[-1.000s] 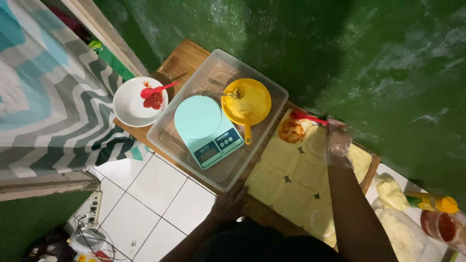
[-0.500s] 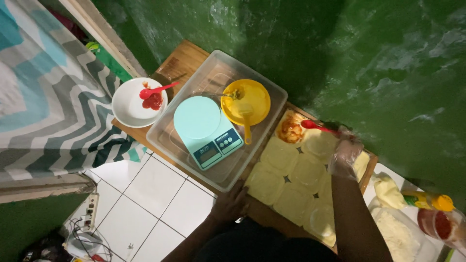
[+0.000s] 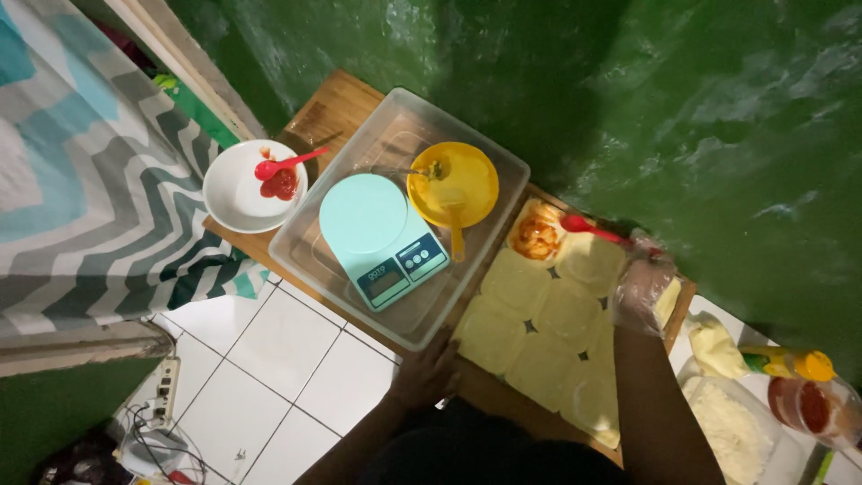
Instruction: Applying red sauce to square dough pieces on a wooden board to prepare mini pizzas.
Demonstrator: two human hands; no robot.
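My right hand [image 3: 645,289], in a clear plastic glove, holds a red spoon [image 3: 593,231] whose bowl lies over a pale dough square beside one square spread with red sauce [image 3: 537,237]. Several pale dough squares [image 3: 539,314] lie on a wooden board [image 3: 480,382]. My left hand [image 3: 429,370] rests flat on the near edge of that board, holding nothing.
A clear plastic tub [image 3: 397,144] holds a mint kitchen scale [image 3: 382,236] and a yellow bowl [image 3: 453,182]. A white bowl [image 3: 242,190] with red sauce and a red spoon sits left. Grated cheese [image 3: 732,427], a yellow-capped bottle [image 3: 786,362] and a sauce jar [image 3: 813,404] stand right. White floor tiles lie below.
My right hand has drawn the red spoon away from the sauced dough square toward the right. The left hand stays on the board edge.
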